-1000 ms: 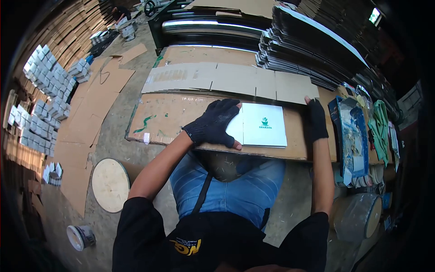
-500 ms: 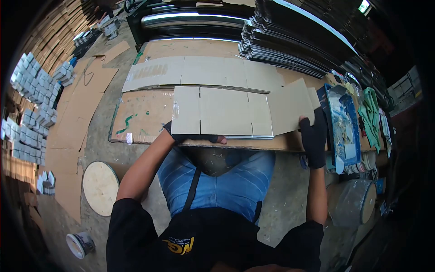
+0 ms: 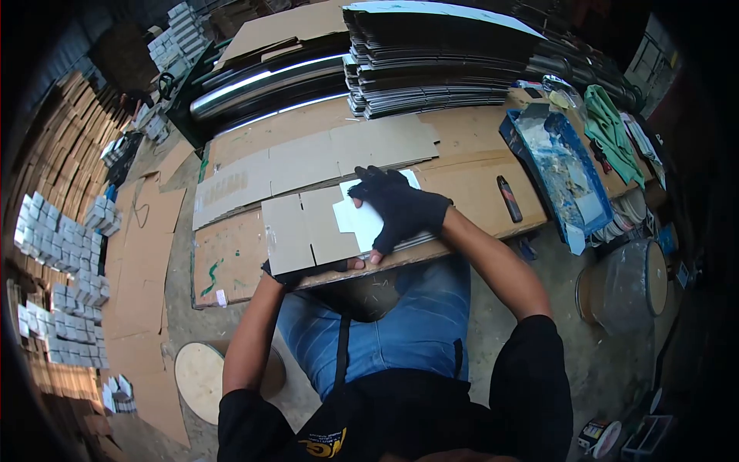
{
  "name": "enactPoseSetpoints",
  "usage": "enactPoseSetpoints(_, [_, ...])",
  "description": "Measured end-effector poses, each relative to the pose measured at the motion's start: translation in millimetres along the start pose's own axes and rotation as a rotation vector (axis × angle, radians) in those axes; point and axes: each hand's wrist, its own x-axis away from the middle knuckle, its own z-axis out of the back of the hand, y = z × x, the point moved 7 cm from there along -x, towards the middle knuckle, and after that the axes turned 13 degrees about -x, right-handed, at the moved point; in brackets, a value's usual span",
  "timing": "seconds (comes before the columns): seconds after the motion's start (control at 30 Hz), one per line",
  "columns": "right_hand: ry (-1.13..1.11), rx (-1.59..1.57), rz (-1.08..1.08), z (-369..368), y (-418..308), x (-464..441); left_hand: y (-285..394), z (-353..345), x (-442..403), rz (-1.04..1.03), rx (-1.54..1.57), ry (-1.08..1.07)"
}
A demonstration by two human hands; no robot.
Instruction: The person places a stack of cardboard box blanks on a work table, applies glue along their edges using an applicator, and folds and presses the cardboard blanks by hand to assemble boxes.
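Note:
A cardboard box blank [image 3: 282,231] with slots lies at the table's front edge, its right end folded over to the left and showing a white face [image 3: 362,223]. My right hand [image 3: 404,206], in a black fingerless glove, presses on this folded part with fingers spread and thumb at the near edge. My left hand [image 3: 327,269], gloved the same way, holds the near edge of the blank; its thumb is hidden. Just behind lies a stack of flat cardboard blanks [image 3: 300,162].
A black cutter-like tool [image 3: 509,199] lies on the table at the right. Beside it stands a blue tray [image 3: 548,185] smeared with white stuff, then a green cloth [image 3: 612,127]. A tall stack of dark sheets [image 3: 439,69] and a metal roller [image 3: 265,83] stand behind.
My right hand has swung the blank's right end over to the left and now presses on it. My left hand stays at the near edge. The camera view has turned and shifted.

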Motion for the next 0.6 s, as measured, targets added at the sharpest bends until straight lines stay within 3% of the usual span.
enactPoseSetpoints(0.07, [-0.042, -0.023, -0.007, -4, 3, 0, 7, -6, -2, -0.146, 0.058, -0.097])
enactPoseSetpoints(0.1, [-0.072, -0.076, -0.024, -4, 4, -1, -3, -6, 1, 0.036, 0.414, -0.056])
enactPoseSetpoints(0.13, [-0.075, -0.074, -0.02, -6, 5, 1, 1, -5, 0, 0.035, 0.414, -0.051])
enactPoseSetpoints(0.2, [0.0, -0.039, -0.022, -5, 7, 7, 26, -9, 1, -0.196, -0.028, -0.14])
enactPoseSetpoints(0.33, [0.019, 0.002, -0.004, -4, 8, 13, 0, -1, 0, -0.094, -0.259, 0.001])
enactPoseSetpoints(0.4, [0.009, -0.011, 0.002, -2, 9, 13, 14, -2, -1, -0.16, -0.493, 0.005])
enactPoseSetpoints(0.6, [-0.024, -0.032, 0.012, -2, 4, 12, -6, 9, 7, -0.241, -0.52, 0.042])
